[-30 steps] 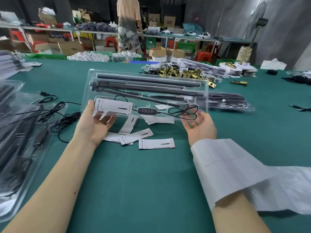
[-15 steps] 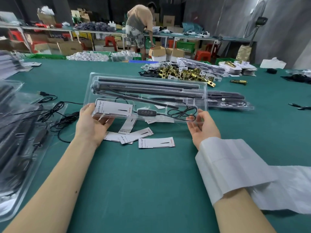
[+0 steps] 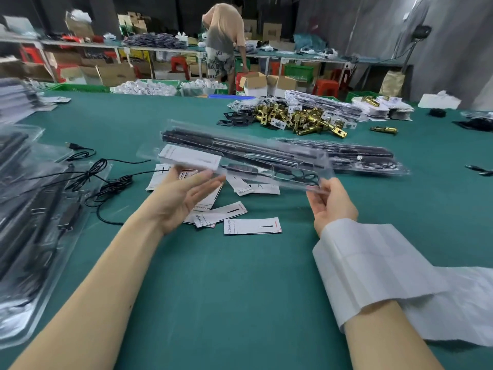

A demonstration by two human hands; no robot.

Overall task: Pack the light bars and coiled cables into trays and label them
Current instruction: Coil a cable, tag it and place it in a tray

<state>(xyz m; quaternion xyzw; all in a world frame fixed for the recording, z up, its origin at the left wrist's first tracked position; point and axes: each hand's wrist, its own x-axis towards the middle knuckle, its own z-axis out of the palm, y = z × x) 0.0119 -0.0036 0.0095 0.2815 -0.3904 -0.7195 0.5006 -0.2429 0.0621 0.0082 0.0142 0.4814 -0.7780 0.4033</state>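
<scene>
The clear tray point(image 3: 266, 158) with the dark light bars is up in the air above the middle of the green tabletop point(image 3: 240, 289), blurry. My right hand point(image 3: 330, 204) pinches its right end. My left hand point(image 3: 184, 196) is flat and wide under its left end. White labels point(image 3: 252, 226) lie below.

Clear packed tray point(image 3: 266, 153) w/ label, tilted, airborne.

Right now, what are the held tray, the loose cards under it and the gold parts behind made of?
Tray: thin clear plastic, glossy; the bars show through it. Cards: white printed paper or card, matte, lying flat on the table. Gold parts: probably brass-finished metal, with shiny highlights.
</scene>
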